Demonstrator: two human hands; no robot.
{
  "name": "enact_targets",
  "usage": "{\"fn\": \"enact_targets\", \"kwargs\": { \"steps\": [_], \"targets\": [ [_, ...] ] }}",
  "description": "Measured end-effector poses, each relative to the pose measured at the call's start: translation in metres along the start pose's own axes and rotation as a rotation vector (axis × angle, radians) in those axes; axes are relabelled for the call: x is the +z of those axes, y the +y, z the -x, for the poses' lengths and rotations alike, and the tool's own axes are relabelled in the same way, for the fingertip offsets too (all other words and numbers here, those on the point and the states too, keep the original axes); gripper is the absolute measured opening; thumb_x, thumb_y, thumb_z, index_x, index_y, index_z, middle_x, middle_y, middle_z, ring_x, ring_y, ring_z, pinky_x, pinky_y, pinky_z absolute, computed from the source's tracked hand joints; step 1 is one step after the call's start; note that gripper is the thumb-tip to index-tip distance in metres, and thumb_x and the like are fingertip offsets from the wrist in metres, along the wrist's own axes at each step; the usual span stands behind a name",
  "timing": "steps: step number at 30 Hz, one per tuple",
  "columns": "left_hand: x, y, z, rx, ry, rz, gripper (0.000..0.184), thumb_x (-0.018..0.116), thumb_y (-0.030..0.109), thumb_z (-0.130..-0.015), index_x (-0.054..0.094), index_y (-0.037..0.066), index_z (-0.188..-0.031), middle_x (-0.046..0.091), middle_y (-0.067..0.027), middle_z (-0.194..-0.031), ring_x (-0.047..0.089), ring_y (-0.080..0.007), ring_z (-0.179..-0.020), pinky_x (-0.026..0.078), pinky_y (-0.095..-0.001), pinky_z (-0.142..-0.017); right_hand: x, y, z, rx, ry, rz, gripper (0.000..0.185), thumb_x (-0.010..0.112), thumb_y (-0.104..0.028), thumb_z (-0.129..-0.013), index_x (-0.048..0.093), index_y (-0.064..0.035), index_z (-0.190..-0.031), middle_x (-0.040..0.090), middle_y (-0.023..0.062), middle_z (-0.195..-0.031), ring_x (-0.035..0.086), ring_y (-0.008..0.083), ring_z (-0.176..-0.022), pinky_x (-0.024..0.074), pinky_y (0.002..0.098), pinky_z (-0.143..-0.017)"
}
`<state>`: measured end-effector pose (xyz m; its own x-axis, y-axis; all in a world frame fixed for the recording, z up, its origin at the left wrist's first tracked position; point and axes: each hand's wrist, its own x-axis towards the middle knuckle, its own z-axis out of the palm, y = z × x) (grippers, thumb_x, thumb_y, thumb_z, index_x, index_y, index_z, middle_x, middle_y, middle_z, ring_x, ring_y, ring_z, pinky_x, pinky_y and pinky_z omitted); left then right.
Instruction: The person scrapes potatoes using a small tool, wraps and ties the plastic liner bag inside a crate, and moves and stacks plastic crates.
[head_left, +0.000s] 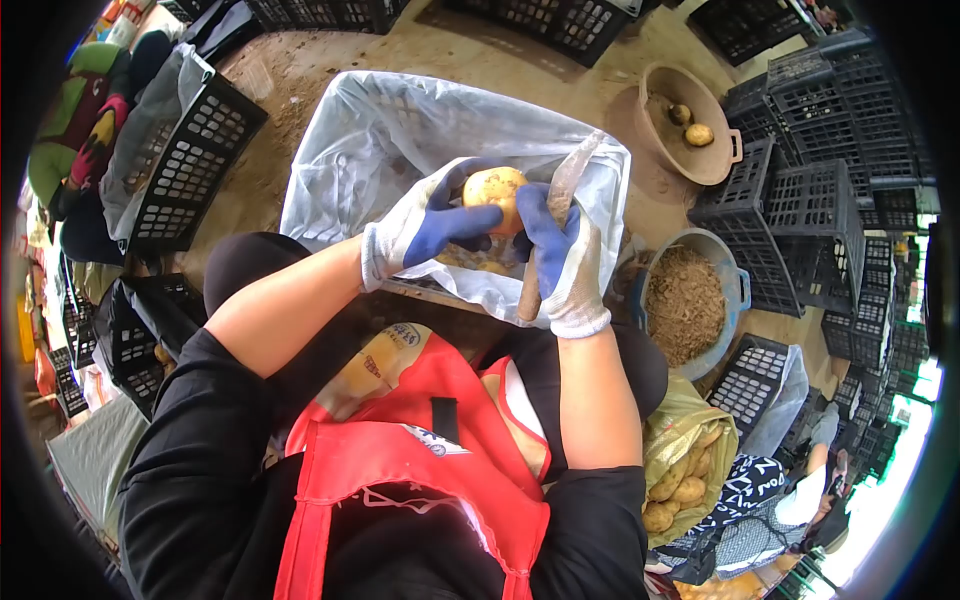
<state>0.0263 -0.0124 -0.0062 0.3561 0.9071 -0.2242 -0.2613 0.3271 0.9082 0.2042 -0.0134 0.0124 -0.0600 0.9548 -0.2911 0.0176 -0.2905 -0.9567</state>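
Over a crate lined with clear plastic (375,130), both my hands wear white gloves with blue palms. My left hand (440,220) is wrapped round a yellow potato (493,196) from its left side. My right hand (565,255) holds a knife (570,180) with a worn blade; its blade points up and its handle comes out below the palm. The fingers of my right hand also touch the potato's right side. Several potatoes lie low in the crate, partly hidden under my hands.
A brown basin (690,165) with potatoes stands at upper right, above a blue-grey tub (735,300) of soil. A yellow sack (660,430) of potatoes lies by my right elbow. Black crates (815,215) are stacked at right. Co-workers (90,150) are at left and lower right.
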Motion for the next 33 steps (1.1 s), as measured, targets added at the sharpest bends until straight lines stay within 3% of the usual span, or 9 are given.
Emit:
{"fn": "enact_targets", "kwargs": {
  "steps": [2, 7, 9, 13, 14, 17, 26, 28, 33],
  "targets": [
    [-0.003, -0.001, -0.002, -0.129, 0.044, -0.067, 0.053, 0.055, 0.042, -0.095, 0.049, 0.003, -0.131, 0.062, -0.0104, -0.112, 0.066, -0.0162, -0.085, 0.057, -0.0290, -0.069, 0.000, 0.000, 0.000, 0.005, -0.011, 0.021, 0.036, 0.068, -0.036, -0.089, 0.063, -0.0008, -0.093, 0.057, 0.0010, -0.070, 0.051, 0.0067, -0.058, 0.0422, 0.0226, -0.053],
    [-0.009, -0.002, -0.001, -0.176, 0.069, -0.010, 0.059, 0.040, 0.052, -0.099, 0.054, 0.002, -0.126, 0.067, -0.0120, -0.095, 0.067, -0.0179, -0.064, 0.057, -0.0286, -0.063, 0.002, -0.001, 0.000, 0.037, -0.012, 0.009, 0.039, 0.070, -0.037, -0.087, 0.064, 0.0006, -0.093, 0.056, 0.0008, -0.068, 0.051, 0.0075, -0.057, 0.0430, 0.0225, -0.054],
    [-0.007, 0.001, 0.000, -0.169, 0.043, 0.013, 0.059, 0.040, 0.052, -0.099, 0.053, 0.002, -0.127, 0.066, -0.0116, -0.099, 0.067, -0.0168, -0.069, 0.057, -0.0281, -0.064, -0.001, -0.005, 0.001, 0.047, -0.026, 0.009, 0.039, 0.070, -0.037, -0.087, 0.064, 0.0008, -0.093, 0.056, 0.0011, -0.069, 0.052, 0.0078, -0.059, 0.0435, 0.0228, -0.054],
    [-0.007, 0.005, 0.001, -0.081, -0.094, -0.130, 0.060, 0.064, 0.033, -0.090, 0.043, 0.002, -0.137, 0.061, -0.0088, -0.114, 0.064, -0.0132, -0.085, 0.054, -0.0256, -0.073, -0.004, -0.002, -0.001, 0.015, -0.034, -0.012, 0.040, 0.071, -0.037, -0.086, 0.064, 0.0014, -0.096, 0.057, 0.0021, -0.073, 0.053, 0.0090, -0.063, 0.0450, 0.0239, -0.057],
    [-0.007, 0.000, -0.002, -0.011, -0.096, -0.116, 0.070, 0.073, 0.015, -0.080, 0.039, 0.002, -0.140, 0.058, -0.0076, -0.121, 0.061, -0.0142, -0.100, 0.052, -0.0281, -0.085, -0.004, 0.000, -0.001, 0.016, -0.036, -0.010, 0.040, 0.071, -0.037, -0.086, 0.064, 0.0014, -0.096, 0.057, 0.0021, -0.073, 0.053, 0.0090, -0.063, 0.0450, 0.0239, -0.057],
    [-0.011, -0.012, -0.006, 0.110, -0.130, -0.132, 0.072, 0.076, 0.010, -0.075, 0.043, 0.000, -0.138, 0.057, -0.0095, -0.125, 0.055, -0.0160, -0.113, 0.046, -0.0314, -0.097, -0.004, 0.003, -0.001, 0.015, -0.007, -0.028, 0.041, 0.070, -0.037, -0.085, 0.064, 0.0012, -0.099, 0.058, 0.0028, -0.077, 0.054, 0.0099, -0.065, 0.0456, 0.0249, -0.058],
    [-0.009, -0.013, -0.006, 0.078, -0.128, -0.058, 0.074, 0.078, 0.004, -0.075, 0.041, 0.002, -0.139, 0.057, -0.0082, -0.126, 0.055, -0.0158, -0.114, 0.045, -0.0323, -0.100, -0.007, 0.011, -0.008, 0.077, 0.001, -0.113, 0.031, 0.067, -0.031, -0.088, 0.063, -0.0013, -0.097, 0.058, 0.0016, -0.081, 0.054, 0.0104, -0.070, 0.0448, 0.0260, -0.062],
    [-0.008, -0.014, -0.006, 0.084, -0.133, -0.029, 0.075, 0.079, 0.004, -0.074, 0.041, 0.002, -0.139, 0.056, -0.0080, -0.126, 0.055, -0.0158, -0.114, 0.046, -0.0324, -0.100, -0.007, 0.019, -0.012, -0.071, 0.046, -0.106, 0.027, 0.062, -0.031, -0.091, 0.063, -0.0048, -0.091, 0.056, 0.0015, -0.067, 0.053, 0.0105, -0.055, 0.0411, 0.0243, -0.051],
    [-0.008, -0.012, -0.005, 0.055, -0.143, -0.011, 0.076, 0.079, 0.004, -0.076, 0.039, 0.003, -0.140, 0.057, -0.0075, -0.125, 0.056, -0.0161, -0.112, 0.046, -0.0334, -0.100, -0.009, 0.020, -0.013, -0.040, 0.017, -0.147, 0.024, 0.061, -0.029, -0.092, 0.063, -0.0050, -0.092, 0.058, 0.0015, -0.068, 0.053, 0.0098, -0.056, 0.0403, 0.0239, -0.050]
  ]
}}
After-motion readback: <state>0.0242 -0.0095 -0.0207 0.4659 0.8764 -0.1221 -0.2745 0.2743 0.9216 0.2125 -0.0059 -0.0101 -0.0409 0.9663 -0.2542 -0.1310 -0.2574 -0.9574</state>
